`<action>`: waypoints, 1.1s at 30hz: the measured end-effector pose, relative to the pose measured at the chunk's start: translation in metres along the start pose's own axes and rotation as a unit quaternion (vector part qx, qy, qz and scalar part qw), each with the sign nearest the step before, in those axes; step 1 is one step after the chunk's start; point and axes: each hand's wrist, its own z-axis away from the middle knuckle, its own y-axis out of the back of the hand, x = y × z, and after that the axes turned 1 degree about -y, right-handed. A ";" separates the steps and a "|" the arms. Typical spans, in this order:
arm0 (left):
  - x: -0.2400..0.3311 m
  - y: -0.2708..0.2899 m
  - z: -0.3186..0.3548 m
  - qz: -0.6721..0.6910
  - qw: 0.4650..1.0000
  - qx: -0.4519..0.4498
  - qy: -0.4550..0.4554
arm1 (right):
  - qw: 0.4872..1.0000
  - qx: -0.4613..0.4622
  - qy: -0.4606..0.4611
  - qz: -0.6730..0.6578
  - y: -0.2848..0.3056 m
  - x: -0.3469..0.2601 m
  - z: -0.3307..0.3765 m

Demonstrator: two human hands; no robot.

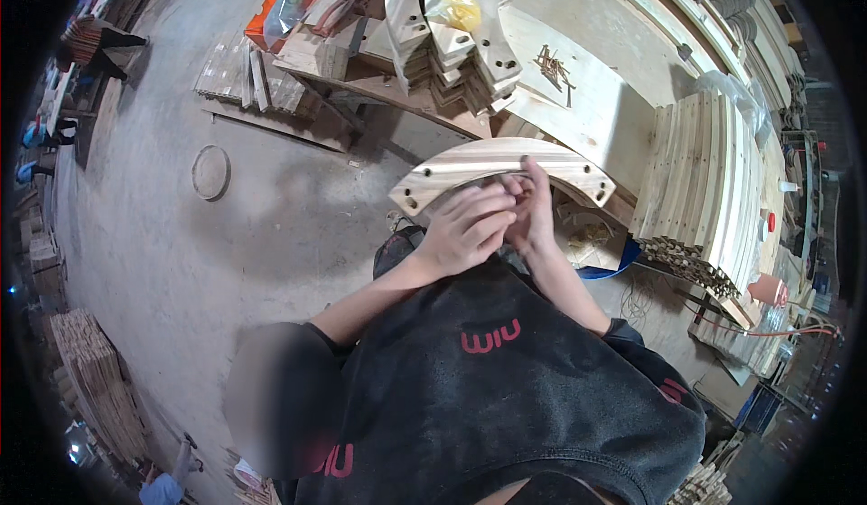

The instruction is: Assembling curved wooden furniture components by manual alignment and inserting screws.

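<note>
A curved, pale wooden piece (502,161) with dark holes near both ends lies across in front of me, by the table's near edge. My right hand (536,212) is at its inner curve, one digit up over its face and the other fingers bent in by the edge. Close against it, my left hand (468,229) has its fingers curled together beneath the piece. Whatever is pinched between them, if anything, is hidden. Beyond, several loose bolts (553,67) lie scattered on the wooden tabletop (623,85).
Stacked curved pieces (492,58) stand beyond, with a yellow plastic bag (459,11) on top. Many curved slats (700,175) are piled at right. A blue-rimmed container (623,259) sits below the table. A ring (210,173) lies on the floor; a person (90,42) is far left.
</note>
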 end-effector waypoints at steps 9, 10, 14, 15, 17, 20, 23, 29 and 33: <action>-0.033 0.059 0.053 0.083 0.948 -0.202 0.234 | 0.967 0.173 0.180 -0.043 -0.003 -0.026 0.000; -0.038 0.066 0.058 0.072 0.943 -0.185 0.267 | 0.954 0.218 0.203 -0.018 -0.010 -0.030 0.001; -0.066 0.089 0.080 -0.003 0.931 -0.125 0.343 | 0.941 0.234 0.246 -0.010 -0.012 -0.051 0.009; -0.071 0.095 0.085 0.001 0.932 -0.126 0.341 | 0.938 0.229 0.260 -0.012 -0.010 -0.057 0.010; -0.082 0.104 0.093 -0.034 0.891 -0.101 0.441 | 0.934 0.225 0.277 -0.015 -0.009 -0.067 0.010; -0.104 0.111 0.114 -0.046 0.884 -0.057 0.461 | 0.925 0.241 0.293 0.004 -0.012 -0.087 0.009; -0.115 0.112 0.126 -0.068 0.869 -0.071 0.485 | 0.900 0.293 0.322 -0.033 -0.022 -0.108 0.000; -0.148 0.091 0.192 -0.048 0.822 -0.066 0.563 | 0.900 0.255 0.351 -0.041 -0.019 -0.171 -0.033; -0.166 0.058 0.272 -0.038 0.737 -0.060 0.672 | 0.910 0.234 0.336 -0.072 0.014 -0.238 -0.079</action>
